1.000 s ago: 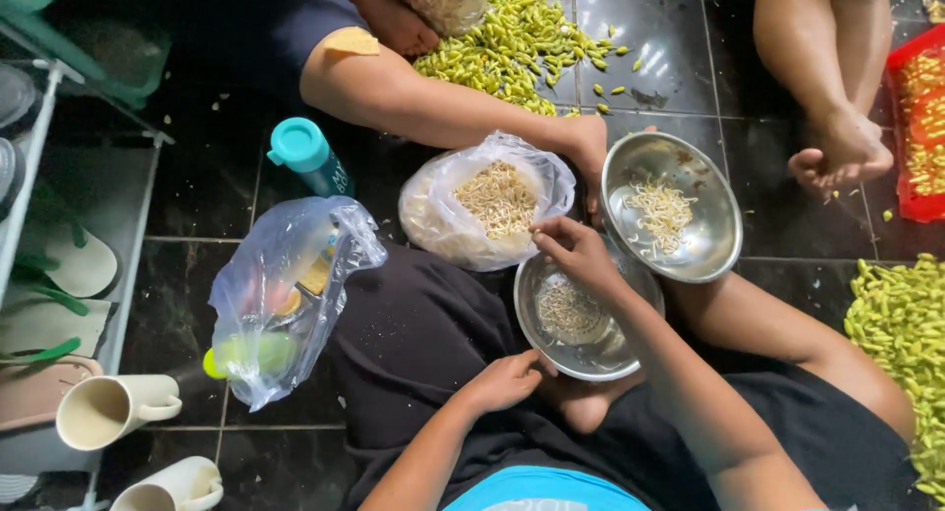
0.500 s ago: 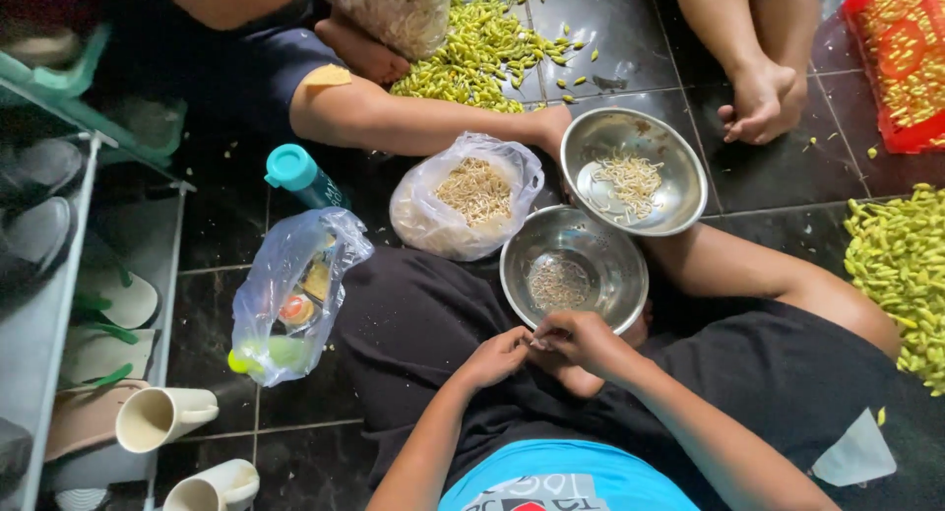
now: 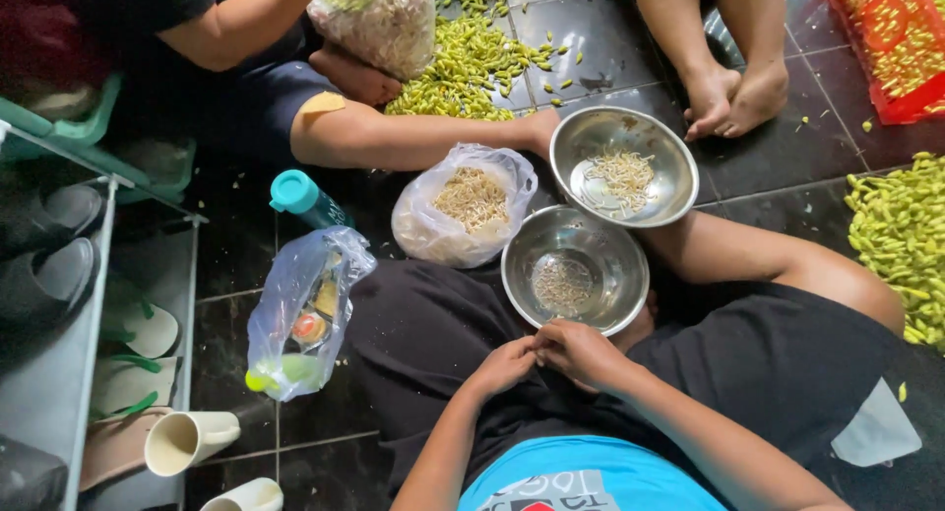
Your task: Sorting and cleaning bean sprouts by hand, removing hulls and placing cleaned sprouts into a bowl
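Dark tiled floor (image 3: 778, 166): pods (image 3: 463, 63) heaped at twelve o'clock, more pods (image 3: 901, 240) at three, bottle (image 3: 305, 198) at ten, cups (image 3: 192, 440) at seven.

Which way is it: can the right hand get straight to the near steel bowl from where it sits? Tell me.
Probably yes. The right hand sits in the lap against the left hand, just below the near steel bowl. Nothing lies between the hand and the bowl's rim, and the bowl is open on top.
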